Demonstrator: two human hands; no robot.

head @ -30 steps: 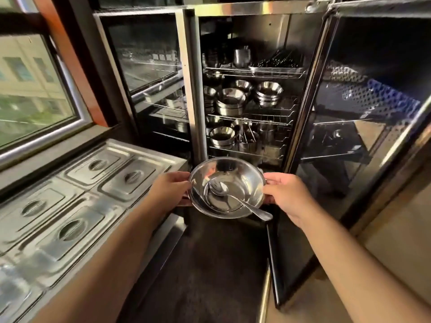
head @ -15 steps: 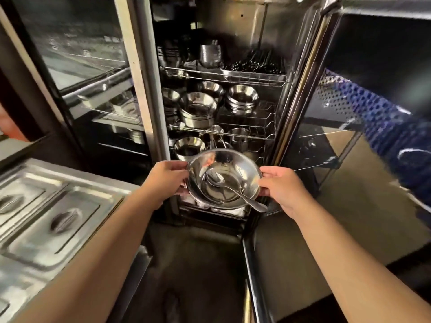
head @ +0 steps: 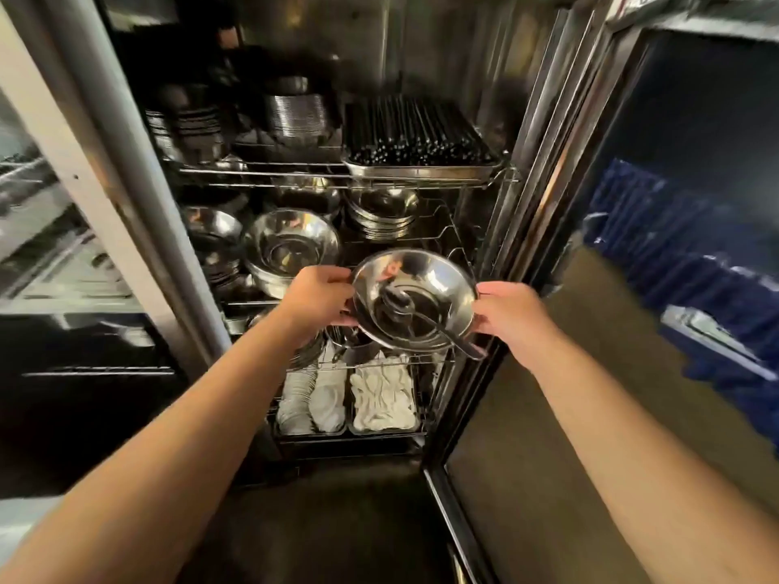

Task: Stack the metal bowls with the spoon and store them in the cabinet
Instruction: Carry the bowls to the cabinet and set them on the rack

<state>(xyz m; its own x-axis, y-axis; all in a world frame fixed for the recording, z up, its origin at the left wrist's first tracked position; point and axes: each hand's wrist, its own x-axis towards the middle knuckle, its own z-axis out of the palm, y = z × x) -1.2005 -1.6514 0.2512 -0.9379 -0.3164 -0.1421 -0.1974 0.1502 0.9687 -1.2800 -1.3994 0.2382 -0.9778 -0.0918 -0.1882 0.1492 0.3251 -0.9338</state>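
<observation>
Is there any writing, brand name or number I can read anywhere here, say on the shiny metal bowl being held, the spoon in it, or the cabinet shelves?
None can be read.
Round shiny metal bowl held by the left hand and right hand: no marking visible.
Metal spoon in it: none visible.
Steel cabinet frame, its wire shelves and open glass door: no label or sign; the picture is motion-blurred.

No legible txt, labels, nos. — nothing readable anywhere.
</observation>
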